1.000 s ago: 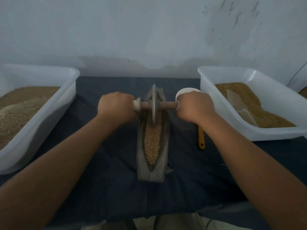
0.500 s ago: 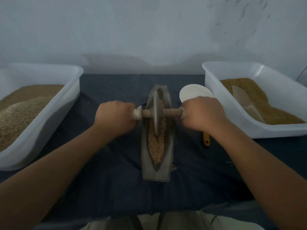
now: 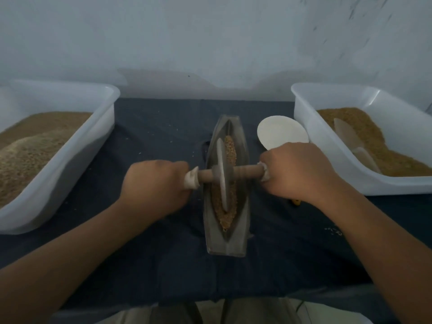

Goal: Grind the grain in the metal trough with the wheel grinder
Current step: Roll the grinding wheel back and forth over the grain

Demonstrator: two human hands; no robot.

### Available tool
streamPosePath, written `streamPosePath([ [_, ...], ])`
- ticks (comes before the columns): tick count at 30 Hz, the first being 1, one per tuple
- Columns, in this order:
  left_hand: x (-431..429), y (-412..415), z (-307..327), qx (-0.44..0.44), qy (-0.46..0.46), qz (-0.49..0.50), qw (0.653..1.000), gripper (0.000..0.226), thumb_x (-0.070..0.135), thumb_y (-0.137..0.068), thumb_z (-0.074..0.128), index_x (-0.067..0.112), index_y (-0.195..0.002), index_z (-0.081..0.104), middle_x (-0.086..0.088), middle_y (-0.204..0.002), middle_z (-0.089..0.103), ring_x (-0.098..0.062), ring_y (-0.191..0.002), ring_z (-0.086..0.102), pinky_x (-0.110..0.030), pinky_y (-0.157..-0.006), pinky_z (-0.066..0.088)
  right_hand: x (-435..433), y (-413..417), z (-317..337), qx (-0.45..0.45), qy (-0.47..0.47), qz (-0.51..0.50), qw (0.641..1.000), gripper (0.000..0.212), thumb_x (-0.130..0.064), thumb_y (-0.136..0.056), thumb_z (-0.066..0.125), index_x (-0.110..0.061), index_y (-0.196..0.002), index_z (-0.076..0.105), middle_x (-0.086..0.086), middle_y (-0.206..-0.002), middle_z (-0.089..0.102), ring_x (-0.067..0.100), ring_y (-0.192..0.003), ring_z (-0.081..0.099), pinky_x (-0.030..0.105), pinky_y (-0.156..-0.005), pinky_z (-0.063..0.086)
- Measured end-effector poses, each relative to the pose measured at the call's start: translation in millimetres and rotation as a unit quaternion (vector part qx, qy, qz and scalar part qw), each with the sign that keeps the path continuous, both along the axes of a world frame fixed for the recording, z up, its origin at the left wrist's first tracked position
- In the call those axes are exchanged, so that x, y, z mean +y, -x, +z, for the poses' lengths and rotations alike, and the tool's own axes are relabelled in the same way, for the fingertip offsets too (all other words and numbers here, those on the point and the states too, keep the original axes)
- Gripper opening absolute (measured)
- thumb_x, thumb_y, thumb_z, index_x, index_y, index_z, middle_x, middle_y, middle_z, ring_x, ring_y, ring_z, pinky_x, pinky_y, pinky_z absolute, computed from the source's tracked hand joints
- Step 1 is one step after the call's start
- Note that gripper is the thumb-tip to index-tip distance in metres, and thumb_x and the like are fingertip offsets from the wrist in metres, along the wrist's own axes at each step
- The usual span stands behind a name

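Vs a sec ago the wheel grinder [image 3: 223,183], a grey disc on a turned wooden axle, has rolled back toward us. It was near the trough's far end and is now abt mid-length, w/ grain showing beyond the disc as well as before it. Both hands came back w/ it, grip unchanged.

Nearest us, a dark blue cloth [image 3: 163,265] covers the table. On it, running away from us, lies the long boat-shaped grey metal trough [image 3: 211,239], its groove lined w/ brown grain [image 3: 225,218]. The disc stands upright in the groove, edge down in the grain, axle crossing left-right.

Our left hand [image 3: 156,185] is just left of the trough, fingers curled tight round the axle's left end, a pale wrap showing at the knuckles. Our right hand [image 3: 297,170] is just right of it, fisted round the other end likewise.

Behind the right hand sits a white round dish [image 3: 278,133], partly hidden. A yellow handle tip [image 3: 297,202] peeks from under the wrist.

Further out:
- A white plastic tub at left [image 3: 77,164] holds a tan grainy heap [image 3: 35,148].
- A matching white tub at right [image 3: 301,108] holds browner grain, w/ a pale scoop [image 3: 346,136] lying in it.

At the back is a plain pale wall [image 3: 210,43].
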State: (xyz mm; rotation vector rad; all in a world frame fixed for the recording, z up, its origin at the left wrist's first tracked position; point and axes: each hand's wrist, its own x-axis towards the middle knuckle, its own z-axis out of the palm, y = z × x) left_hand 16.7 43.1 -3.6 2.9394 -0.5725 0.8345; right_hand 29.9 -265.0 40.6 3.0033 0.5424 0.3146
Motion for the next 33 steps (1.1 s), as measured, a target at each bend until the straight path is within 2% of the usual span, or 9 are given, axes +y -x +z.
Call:
streamPosePath([
  [3, -14, -29, 7, 0.013, -0.043, 0.04, 0.998, 0.046, 0.045, -0.084, 0.068, 0.029, -0.062, 0.031, 0.011, -0.051, 0.032, -0.021, -0.042, 0.04, -0.021, -0.049, 0.022, 5, -29, -1, 0.001, 0.006, -0.053, 0.999, 0.03, -0.049, -0.086, 0.05, -0.03, -0.062, 0.054, -0.009, -0.06, 0.056, 0.013, -0.055, 0.054, 0.036, -0.056, 0.053],
  [5, -30, -67, 23, 0.043, -0.057, 0.079, 0.994, 0.038, 0.047, -0.087, 0.06, 0.026, -0.064, 0.039, 0.009, -0.056, 0.038, -0.025, -0.052, 0.052, -0.027, -0.053, 0.037, 7, -58, 1, -0.016, 0.008, -0.094, 0.995, 0.028, -0.041, -0.088, 0.056, -0.028, -0.063, 0.055, -0.007, -0.063, 0.058, 0.016, -0.058, 0.056, 0.034, -0.056, 0.05],
  [8, -48, -102, 48, 0.084, -0.061, 0.097, 0.99, 0.028, 0.045, -0.085, 0.06, 0.024, -0.067, 0.051, 0.006, -0.061, 0.045, -0.025, -0.059, 0.054, -0.031, -0.059, 0.044, 7, -82, 3, -0.024, -0.013, -0.139, 0.99, 0.024, -0.037, -0.087, 0.056, -0.028, -0.066, 0.058, -0.005, -0.067, 0.06, 0.019, -0.063, 0.059, 0.033, -0.058, 0.046],
  [12, -44, -84, 48, 0.066, -0.106, 0.073, 0.989, 0.028, 0.041, -0.081, 0.06, 0.025, -0.062, 0.047, 0.008, -0.058, 0.046, -0.017, -0.048, 0.04, -0.028, -0.053, 0.038, 1, -61, -6, 0.05, -0.046, -0.141, 0.988, 0.026, -0.04, -0.088, 0.058, -0.027, -0.066, 0.063, -0.006, -0.067, 0.063, 0.015, -0.063, 0.059, 0.033, -0.059, 0.046],
  [17, -14, -27, 21, -0.017, -0.122, 0.033, 0.992, 0.045, 0.049, -0.069, 0.068, 0.03, -0.056, 0.03, 0.013, -0.045, 0.03, -0.01, -0.036, 0.019, -0.017, -0.048, 0.014, -13, 3, -12, 0.075, -0.053, -0.05, 0.995, 0.033, -0.059, -0.073, 0.044, -0.03, -0.061, 0.053, -0.009, -0.052, 0.055, 0.004, -0.046, 0.052, 0.026, -0.043, 0.034],
  [21, -22, -54, 15, 0.015, -0.087, 0.063, 0.994, 0.04, 0.048, -0.082, 0.061, 0.026, -0.058, 0.038, 0.01, -0.05, 0.039, -0.016, -0.041, 0.039, -0.021, -0.049, 0.026, -1, -31, -5, 0.034, -0.027, -0.06, 0.997, 0.025, -0.047, -0.086, 0.053, -0.031, -0.067, 0.055, -0.008, -0.065, 0.058, 0.012, -0.06, 0.056, 0.034, -0.057, 0.05],
  [26, -50, -101, 43, 0.074, -0.066, 0.097, 0.99, 0.032, 0.043, -0.086, 0.058, 0.024, -0.063, 0.046, 0.006, -0.062, 0.047, -0.026, -0.059, 0.051, -0.031, -0.06, 0.042, 8, -79, 0, -0.018, -0.034, -0.127, 0.991, 0.026, -0.034, -0.093, 0.059, -0.028, -0.068, 0.055, -0.005, -0.07, 0.059, 0.017, -0.067, 0.059, 0.031, -0.058, 0.039],
  [30, -37, -68, 40, 0.066, -0.106, 0.066, 0.99, 0.03, 0.045, -0.084, 0.058, 0.026, -0.063, 0.048, 0.008, -0.059, 0.047, -0.02, -0.051, 0.048, -0.027, -0.052, 0.035, 1, -43, -7, 0.039, -0.062, -0.106, 0.992, 0.028, -0.039, -0.091, 0.057, -0.027, -0.066, 0.059, -0.006, -0.066, 0.061, 0.015, -0.063, 0.059, 0.034, -0.059, 0.049],
  [33, -16, -27, 34, -0.007, -0.161, -0.011, 0.987, 0.036, 0.046, -0.072, 0.06, 0.028, -0.054, 0.034, 0.01, -0.045, 0.033, -0.009, -0.036, 0.029, -0.018, -0.045, 0.02, -10, 3, -13, 0.101, -0.052, -0.06, 0.992, 0.034, -0.059, -0.077, 0.043, -0.029, -0.065, 0.056, -0.008, -0.06, 0.059, 0.007, -0.056, 0.055, 0.03, -0.048, 0.039],
])
